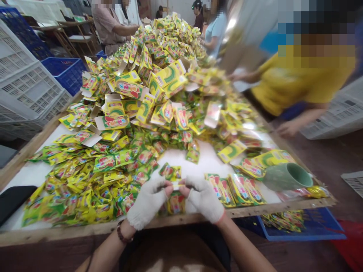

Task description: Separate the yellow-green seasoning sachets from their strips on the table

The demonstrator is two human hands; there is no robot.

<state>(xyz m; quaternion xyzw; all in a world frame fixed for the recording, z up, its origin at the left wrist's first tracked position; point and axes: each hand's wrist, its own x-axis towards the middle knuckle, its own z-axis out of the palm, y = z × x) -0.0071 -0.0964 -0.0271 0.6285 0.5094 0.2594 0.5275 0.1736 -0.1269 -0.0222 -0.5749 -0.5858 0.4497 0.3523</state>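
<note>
My left hand [150, 199], in a white fingerless glove, has its fingertips pinched at the table's front edge. Opposite it, my right hand [202, 197], gloved alike, pinches from the other side. Between them is a small printed carton [176, 204], its whitish flap at my fingertips. Small green and yellow sachets [170, 172] lie just beyond my fingers. Beside my right hand, several filled cartons [234, 190] lie in a row. Loose sachets [93, 189] spread in a thick layer to the left of my left hand.
A tall heap of yellow cartons [159, 83] covers the table's middle. A green cup [287, 176] lies at the right corner; a black phone-like object [14, 202] is at left. A blue crate [300, 230] stands below. A person in a yellow shirt [297, 83] works at right; others stand farther back.
</note>
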